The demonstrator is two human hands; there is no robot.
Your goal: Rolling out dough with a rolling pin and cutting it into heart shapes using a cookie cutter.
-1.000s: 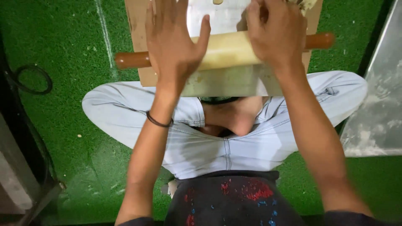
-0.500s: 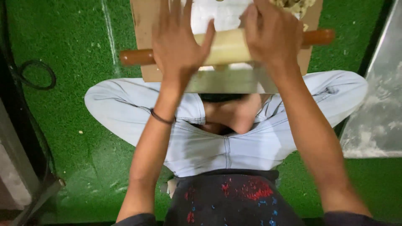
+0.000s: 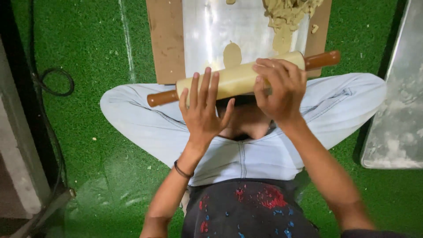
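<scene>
My left hand (image 3: 202, 112) lies flat, fingers spread, on the rolling pin (image 3: 240, 78); my right hand (image 3: 280, 90) curls loosely over it. Pin sits at the near edge of the metal sheet (image 3: 207, 35), above my crossed legs (image 3: 145, 119)

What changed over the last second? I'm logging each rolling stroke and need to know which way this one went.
The rolling pin came back toward the person, off the far part of the board, baring the shiny sheet and a small flattened dough piece. The left hand and right hand stayed on the pin. The dough heap, board and crossed legs kept their places.
</scene>
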